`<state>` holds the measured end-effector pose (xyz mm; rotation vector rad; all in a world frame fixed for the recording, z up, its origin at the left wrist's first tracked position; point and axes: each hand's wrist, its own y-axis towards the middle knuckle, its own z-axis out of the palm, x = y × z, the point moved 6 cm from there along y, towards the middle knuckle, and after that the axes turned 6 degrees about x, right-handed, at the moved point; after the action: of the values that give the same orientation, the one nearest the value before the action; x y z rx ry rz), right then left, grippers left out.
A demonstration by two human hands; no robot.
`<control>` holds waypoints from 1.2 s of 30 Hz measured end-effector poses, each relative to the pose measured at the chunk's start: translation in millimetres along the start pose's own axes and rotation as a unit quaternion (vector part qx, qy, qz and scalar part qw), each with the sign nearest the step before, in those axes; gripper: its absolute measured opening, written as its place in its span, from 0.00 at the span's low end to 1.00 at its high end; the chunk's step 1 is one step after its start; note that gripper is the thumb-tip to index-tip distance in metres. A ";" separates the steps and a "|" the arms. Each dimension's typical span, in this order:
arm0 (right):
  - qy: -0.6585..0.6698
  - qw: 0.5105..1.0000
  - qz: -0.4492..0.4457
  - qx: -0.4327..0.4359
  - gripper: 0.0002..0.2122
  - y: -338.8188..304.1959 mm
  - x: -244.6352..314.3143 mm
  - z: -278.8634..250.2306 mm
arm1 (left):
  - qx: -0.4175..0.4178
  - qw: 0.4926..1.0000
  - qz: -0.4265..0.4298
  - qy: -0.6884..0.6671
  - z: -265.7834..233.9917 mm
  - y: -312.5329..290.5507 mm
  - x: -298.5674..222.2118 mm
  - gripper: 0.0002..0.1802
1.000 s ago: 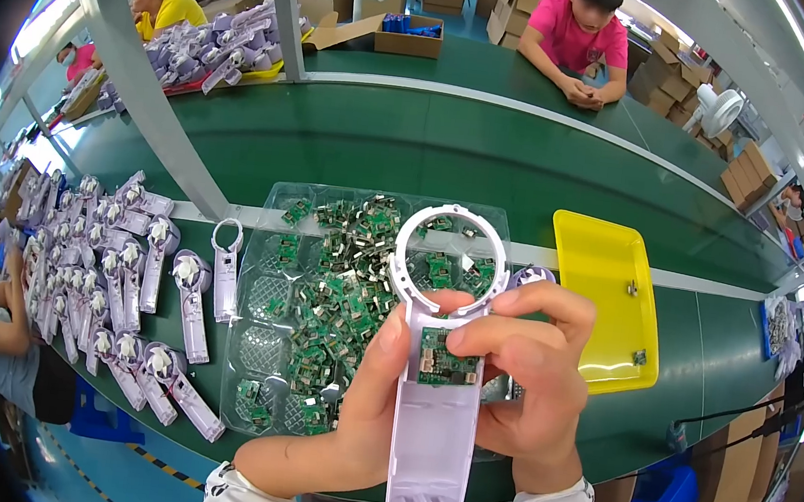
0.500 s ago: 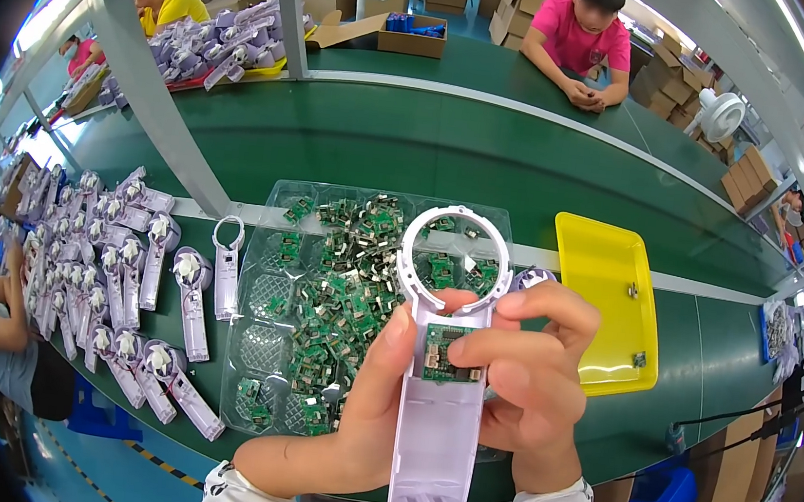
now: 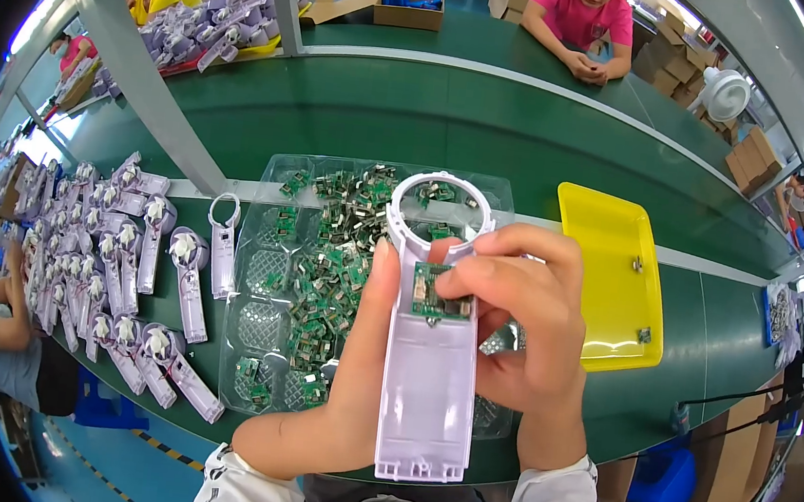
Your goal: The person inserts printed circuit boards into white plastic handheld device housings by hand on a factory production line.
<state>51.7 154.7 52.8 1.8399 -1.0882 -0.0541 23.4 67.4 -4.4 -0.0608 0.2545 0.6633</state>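
Lilac housing (image 3: 429,381) held in both hands, long axis pointing away from body.
Left hand (image 3: 357,374) grips left edge; right hand (image 3: 541,329), nearer the green board (image 3: 424,298), fingertip on it, just short of ring; clear tray (image 3: 236,332) beyond.

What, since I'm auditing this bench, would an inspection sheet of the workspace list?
Surface: green bench.
Job's things: ring-ended lilac housing; green circuit board at its handle's top.
Clutter: clear tray of loose boards, yellow tray with small parts, lilac assemblies at left.
Hands: left hand grips housing's left side; right hand has a fingertip on the board.
Cables: black cables, far right.
Surroundings: person in pink across the bench, fan, cardboard boxes.
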 end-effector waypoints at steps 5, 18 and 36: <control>-0.034 0.999 -0.010 0.002 0.27 -1.7 -6.9 -0.9 | -0.039 0.998 -0.011 0.043 0.6 0.0 0.5 0.34; -0.013 0.998 -0.061 -0.032 0.26 -4.4 -11.9 4.9 | 0.025 0.997 -0.045 -0.053 2.0 -3.7 0.7 0.31; -0.013 0.993 -0.108 -0.042 0.30 0.0 -10.2 5.5 | -0.035 0.999 -0.017 0.005 0.0 -2.1 -3.5 0.30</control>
<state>43.0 157.9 45.8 1.8783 -0.8873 -0.2467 22.1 63.7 -3.6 -0.1356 0.2386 0.6387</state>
